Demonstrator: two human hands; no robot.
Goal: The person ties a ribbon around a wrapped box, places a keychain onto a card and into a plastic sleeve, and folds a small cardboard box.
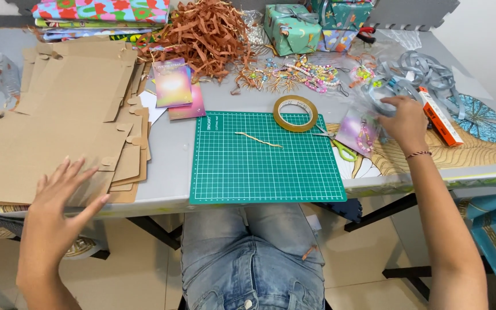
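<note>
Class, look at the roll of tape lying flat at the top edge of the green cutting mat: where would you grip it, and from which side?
From above: the tape roll lies flat, its open centre facing up. Pinch the ring's wall, one finger inside the hole.

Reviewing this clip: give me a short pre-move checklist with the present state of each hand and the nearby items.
1. Left hand flat on the cardboard blanks, fingers spread: ok.
2. Right hand on the clear packet; grasp closed: cannot tell.
3. Cutting mat bare except one paper strip: ok.
4. Tape roll lies flat at the mat's edge: ok.
5. Scissors partly under the packet, handles free: ok.
</note>
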